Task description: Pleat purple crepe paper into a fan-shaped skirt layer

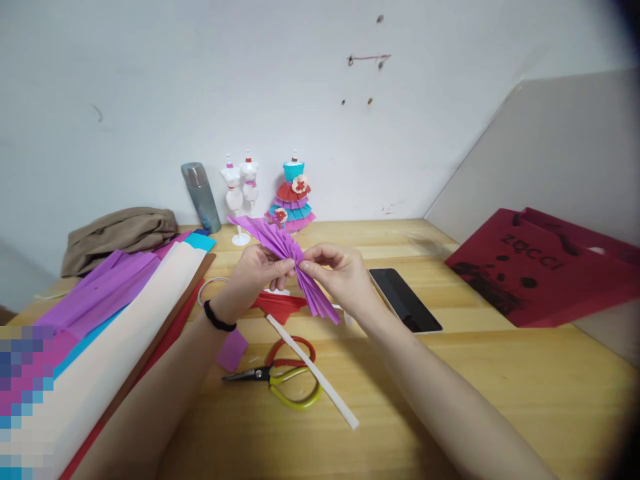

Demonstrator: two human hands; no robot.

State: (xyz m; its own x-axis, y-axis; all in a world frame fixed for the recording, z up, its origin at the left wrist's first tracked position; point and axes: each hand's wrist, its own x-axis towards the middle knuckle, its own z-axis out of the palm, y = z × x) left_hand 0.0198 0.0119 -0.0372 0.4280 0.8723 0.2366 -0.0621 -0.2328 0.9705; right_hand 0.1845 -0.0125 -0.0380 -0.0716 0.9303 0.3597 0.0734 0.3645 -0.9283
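A strip of purple crepe paper (320,303), folded into pleats, is held up above the table and fans out at both ends. My left hand (260,270) pinches its gathered middle, thumb on the near side. Right beside it, my right hand (333,267) pinches the same bunched part between thumb and finger. Below the hands lie red pleated paper (283,305), a narrow white strip (330,390) and scissors (273,375) with one red and one yellow handle loop. The strip crosses over the scissors' handles. A small purple paper piece (233,350) sits left of them.
Coloured paper sheets (135,313) are stacked at the left, by a brown cloth (120,233). A bottle (201,197), white mannequin stands (233,199) and a paper-dressed mannequin (294,193) stand along the wall. Rightward are a phone (406,300) and a red bag (545,273).
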